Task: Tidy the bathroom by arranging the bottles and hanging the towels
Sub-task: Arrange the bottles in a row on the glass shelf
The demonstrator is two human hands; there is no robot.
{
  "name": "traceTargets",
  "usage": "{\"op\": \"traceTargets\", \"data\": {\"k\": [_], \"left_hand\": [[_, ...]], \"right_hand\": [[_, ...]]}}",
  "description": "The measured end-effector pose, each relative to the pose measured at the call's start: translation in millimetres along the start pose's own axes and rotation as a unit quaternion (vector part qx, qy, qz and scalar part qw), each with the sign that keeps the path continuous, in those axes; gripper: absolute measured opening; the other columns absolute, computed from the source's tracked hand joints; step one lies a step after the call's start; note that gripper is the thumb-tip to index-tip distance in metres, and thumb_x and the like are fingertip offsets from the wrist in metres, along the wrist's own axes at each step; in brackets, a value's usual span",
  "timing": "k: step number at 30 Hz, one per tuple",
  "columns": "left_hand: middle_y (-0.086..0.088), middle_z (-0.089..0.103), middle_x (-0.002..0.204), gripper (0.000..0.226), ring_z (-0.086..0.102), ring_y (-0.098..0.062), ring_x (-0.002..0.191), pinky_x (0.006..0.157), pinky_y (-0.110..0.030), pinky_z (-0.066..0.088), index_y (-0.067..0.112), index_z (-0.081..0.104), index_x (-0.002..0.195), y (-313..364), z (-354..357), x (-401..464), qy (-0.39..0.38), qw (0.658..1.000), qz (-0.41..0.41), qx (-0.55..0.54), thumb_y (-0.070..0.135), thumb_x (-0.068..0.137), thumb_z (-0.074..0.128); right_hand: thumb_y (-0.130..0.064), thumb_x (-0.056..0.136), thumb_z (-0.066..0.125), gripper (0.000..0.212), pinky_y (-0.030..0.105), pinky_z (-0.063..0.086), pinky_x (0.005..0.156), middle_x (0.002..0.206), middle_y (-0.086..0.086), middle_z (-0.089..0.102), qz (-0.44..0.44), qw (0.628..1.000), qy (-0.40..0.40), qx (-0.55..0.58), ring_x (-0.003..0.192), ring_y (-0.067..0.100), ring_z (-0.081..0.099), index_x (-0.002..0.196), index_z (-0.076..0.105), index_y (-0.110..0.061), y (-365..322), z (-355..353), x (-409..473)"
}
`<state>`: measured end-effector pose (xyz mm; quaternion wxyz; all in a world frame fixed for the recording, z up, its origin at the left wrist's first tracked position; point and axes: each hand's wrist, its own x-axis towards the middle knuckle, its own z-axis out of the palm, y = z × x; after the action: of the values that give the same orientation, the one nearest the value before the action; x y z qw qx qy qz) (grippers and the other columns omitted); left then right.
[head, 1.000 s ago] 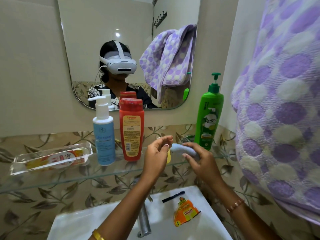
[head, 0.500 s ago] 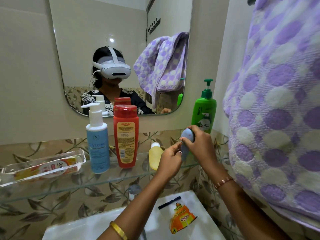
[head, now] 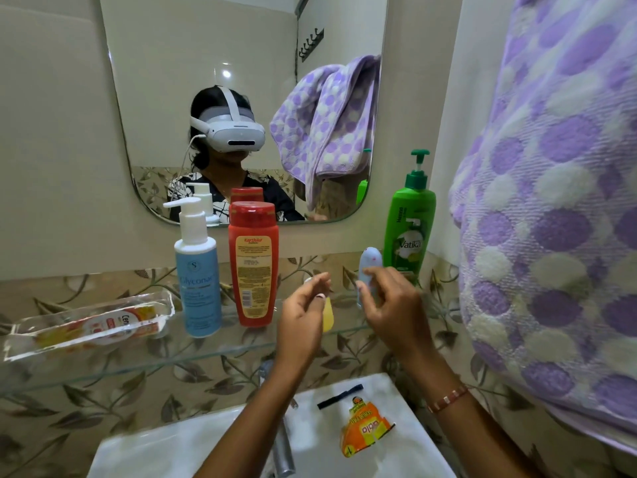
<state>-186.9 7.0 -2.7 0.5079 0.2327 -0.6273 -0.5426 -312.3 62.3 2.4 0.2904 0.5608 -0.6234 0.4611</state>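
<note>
On the glass shelf [head: 144,365] stand a blue pump bottle [head: 198,270], a red bottle [head: 253,267] and a green pump bottle [head: 408,232]. Between the red and green ones, a small pale blue bottle [head: 369,263] is upright, and my right hand [head: 393,305] pinches it lightly with thumb and fingertips. My left hand [head: 301,315] hovers with its fingers apart, holding nothing. It hides most of a small yellow bottle [head: 327,317]. A purple dotted towel [head: 551,236] hangs at the right.
A clear tray [head: 162,301] with a toothpaste tube sits at the shelf's left end. Below is the white sink [head: 396,391] with a tap [head: 283,446], an orange scrub-pad packet [head: 365,429] and a black strip [head: 339,396]. The mirror [head: 165,81] is on the wall.
My right hand lowered the pale blue bottle upright toward the shelf and loosened its grip. My left hand let go of it and drew left, in front of the yellow bottle.
</note>
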Motion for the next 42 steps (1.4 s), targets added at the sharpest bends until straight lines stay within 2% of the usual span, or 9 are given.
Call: {"op": "traceTargets", "data": {"k": [3,5,8,12,16,21,24,30,42], "left_hand": [[-0.002,0.065,0.108,0.037,0.060,-0.010,0.103,0.085,-0.019,0.049,0.018,0.060,0.112,-4,-25,-15,0.058,0.998,-0.012,-0.023,-0.004,0.090,0.039],[-0.006,0.065,0.111,0.037,0.059,-0.014,0.105,0.088,-0.023,0.047,0.014,0.059,0.113,-7,-33,-20,0.073,0.996,-0.033,-0.029,-0.006,0.090,0.039],[-0.007,0.063,0.115,0.037,0.058,-0.015,0.110,0.095,-0.027,0.044,0.009,0.057,0.118,-9,-38,-24,0.080,0.995,-0.050,-0.037,-0.006,0.090,0.038],[-0.007,0.063,0.115,0.037,0.058,-0.017,0.111,0.094,-0.025,0.043,0.010,0.057,0.118,-9,-41,-26,0.075,0.995,-0.056,-0.039,-0.006,0.090,0.038],[-0.006,0.061,0.117,0.037,0.057,-0.017,0.112,0.096,-0.026,0.042,0.010,0.055,0.120,-7,-42,-27,0.054,0.996,-0.061,-0.033,-0.005,0.091,0.039],[-0.002,0.062,0.115,0.037,0.057,-0.012,0.109,0.094,-0.025,0.042,0.014,0.057,0.119,-6,-40,-25,0.027,0.998,-0.060,-0.017,-0.003,0.091,0.040],[-0.002,0.061,0.116,0.038,0.056,-0.012,0.109,0.093,-0.021,0.043,0.011,0.056,0.121,-5,-33,-20,0.006,0.998,-0.056,-0.008,-0.004,0.090,0.041],[0.008,0.057,0.112,0.038,0.053,0.005,0.096,0.071,0.004,0.040,0.011,0.053,0.124,-10,-17,-9,-0.022,0.999,-0.021,0.030,-0.001,0.089,0.045],[-0.005,0.039,0.146,0.053,0.040,-0.014,0.128,0.102,-0.025,0.032,0.016,0.030,0.141,-20,-8,9,0.004,0.993,-0.012,0.116,0.003,0.091,0.043]], "right_hand": [[-0.024,0.079,0.066,0.037,0.026,0.046,0.088,0.109,0.013,0.063,0.010,0.984,-0.162,0.075,0.099,0.023,0.059,0.112,0.060,-0.007,-17,15,-11],[-0.036,0.079,0.066,0.060,0.032,0.033,0.104,0.140,0.012,0.043,0.016,0.960,-0.272,0.069,0.127,0.024,0.040,0.131,0.045,-0.016,-22,30,-17],[-0.036,0.081,0.063,0.064,0.033,0.024,0.110,0.154,0.002,0.018,0.019,0.943,-0.332,0.014,0.139,0.020,0.019,0.138,0.034,-0.028,-23,47,-24],[-0.007,0.076,0.067,0.064,0.034,0.032,0.106,0.153,0.002,0.025,0.014,0.949,-0.313,0.025,0.134,0.023,0.032,0.133,0.044,-0.025,-17,49,-27],[0.003,0.075,0.065,0.061,0.028,0.036,0.102,0.146,0.002,0.039,0.019,0.956,-0.287,0.058,0.129,0.021,0.041,0.127,0.052,-0.026,-13,38,-30],[-0.004,0.080,0.063,0.038,-0.002,0.037,0.075,0.115,0.009,0.066,0.064,0.969,-0.195,0.137,0.094,0.009,0.058,0.116,0.061,-0.016,-16,19,-19],[-0.017,0.082,0.065,0.026,0.015,0.044,0.061,0.094,0.010,0.070,0.100,0.982,-0.124,0.105,0.073,0.013,0.058,0.108,0.062,-0.013,-19,13,-3],[-0.022,0.082,0.063,0.024,0.037,0.050,0.068,0.091,0.017,0.069,0.099,0.990,-0.093,0.030,0.082,0.032,0.063,0.103,0.060,-0.011,-26,18,30],[-0.020,0.084,0.062,0.023,0.030,0.046,0.077,0.096,0.016,0.071,0.179,0.973,-0.126,0.071,0.090,0.028,0.065,0.101,0.064,-0.004,-26,53,38]]}}
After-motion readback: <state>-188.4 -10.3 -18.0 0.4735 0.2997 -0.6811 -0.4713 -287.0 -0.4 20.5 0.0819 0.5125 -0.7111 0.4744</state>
